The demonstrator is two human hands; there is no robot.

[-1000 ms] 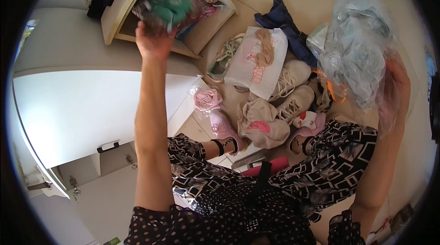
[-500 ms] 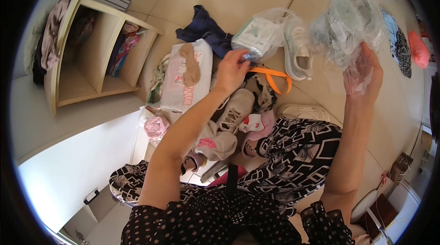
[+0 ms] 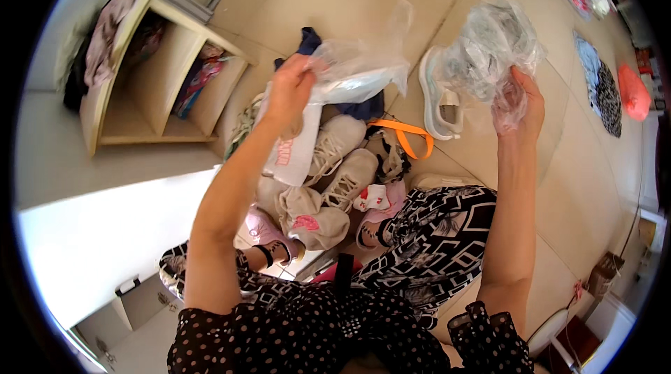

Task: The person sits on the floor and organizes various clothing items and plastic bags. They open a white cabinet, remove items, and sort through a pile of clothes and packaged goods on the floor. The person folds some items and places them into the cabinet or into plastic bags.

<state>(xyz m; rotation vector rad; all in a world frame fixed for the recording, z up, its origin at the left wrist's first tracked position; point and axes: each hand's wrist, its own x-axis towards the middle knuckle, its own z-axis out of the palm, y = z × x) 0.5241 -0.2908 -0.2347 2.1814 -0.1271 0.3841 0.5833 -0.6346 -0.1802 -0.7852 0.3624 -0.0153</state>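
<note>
My left hand (image 3: pixel 290 94) is closed on the gathered edge of a clear plastic bag (image 3: pixel 367 70), lifted above the pile, with a pale flat package inside. My right hand (image 3: pixel 521 105) grips a crumpled clear plastic bag (image 3: pixel 493 42) by its bunched end; what it contains, if anything, I cannot make out. Just left of that bag stands a white sneaker (image 3: pixel 435 105). Below the left hand lie a white package with red print (image 3: pixel 288 157), a pair of beige lace-up sneakers (image 3: pixel 353 178), navy cloth (image 3: pixel 367 106) and an orange strap (image 3: pixel 405 135).
At the left is a wooden cubby shelf (image 3: pixel 133 138) with cloth items inside and over its side. A pale cloth bag (image 3: pixel 314 220) and red-and-white socks (image 3: pixel 372 197) lie near my feet. Clothing (image 3: pixel 601 84) and a coral-pink bag (image 3: pixel 634 98) lie on the tiles at right.
My left hand has moved left and lifted the clear bag with the pale package off the pile. My right hand has shifted a little left with its crumpled bag.
</note>
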